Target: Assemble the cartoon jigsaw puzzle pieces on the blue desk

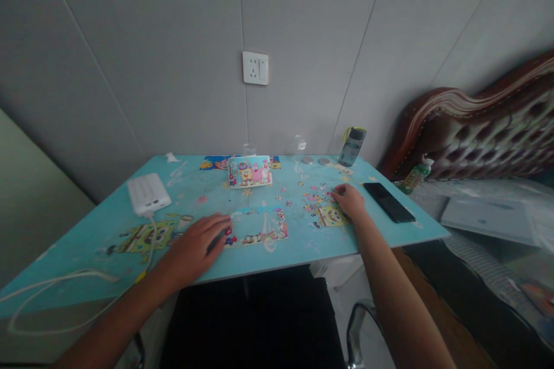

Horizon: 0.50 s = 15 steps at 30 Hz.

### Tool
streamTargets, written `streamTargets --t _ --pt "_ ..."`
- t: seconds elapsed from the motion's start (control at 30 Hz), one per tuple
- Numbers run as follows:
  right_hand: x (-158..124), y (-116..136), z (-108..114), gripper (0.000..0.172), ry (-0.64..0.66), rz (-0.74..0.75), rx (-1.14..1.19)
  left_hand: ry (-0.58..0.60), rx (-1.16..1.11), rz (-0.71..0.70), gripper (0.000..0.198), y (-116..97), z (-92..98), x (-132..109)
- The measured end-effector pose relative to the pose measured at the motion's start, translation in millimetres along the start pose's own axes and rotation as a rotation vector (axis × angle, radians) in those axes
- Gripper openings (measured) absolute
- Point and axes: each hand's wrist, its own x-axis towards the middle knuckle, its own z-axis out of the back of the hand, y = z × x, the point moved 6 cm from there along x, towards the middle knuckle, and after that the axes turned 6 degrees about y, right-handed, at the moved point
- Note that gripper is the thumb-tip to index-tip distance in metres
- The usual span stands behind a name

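My left hand (pixel 206 247) lies on the table with its fingers stretched out, touching the left side of a partly assembled jigsaw puzzle (pixel 259 236). The puzzle's border pieces form a rectangle around a bare middle. On the right, my right hand (pixel 350 200) reaches into a pile of loose jigsaw pieces (pixel 312 199), its thumb and fingers pinched together at a small jigsaw piece that is mostly hidden. Several more pieces lie scattered between the pile and the border. Behind the puzzle, a cartoon picture card (pixel 251 173) leans at a tilt.
A white power bank (pixel 148 193) with a cable (pixel 152 239) is on the left. A black phone (pixel 388 202) lies right of my right hand. At the back stand a grey water bottle (pixel 352 147) and two round discs (pixel 324 161). A black chair (pixel 251 323) is below the front edge.
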Motion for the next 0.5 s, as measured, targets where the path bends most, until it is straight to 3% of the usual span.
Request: streamTargets --t 0.33,0.5 --pt "2.4 -0.2 -0.5 0.026 0.003 0.057 0.238 -0.018 -0.013 0.009 0.039 -1.6 2.1 0.3" --pt "-2.3 8.6 3.2 0.033 0.007 0.121 0.446 -0.011 -0.009 0.011 0.039 -1.5 1.4 -0.1"
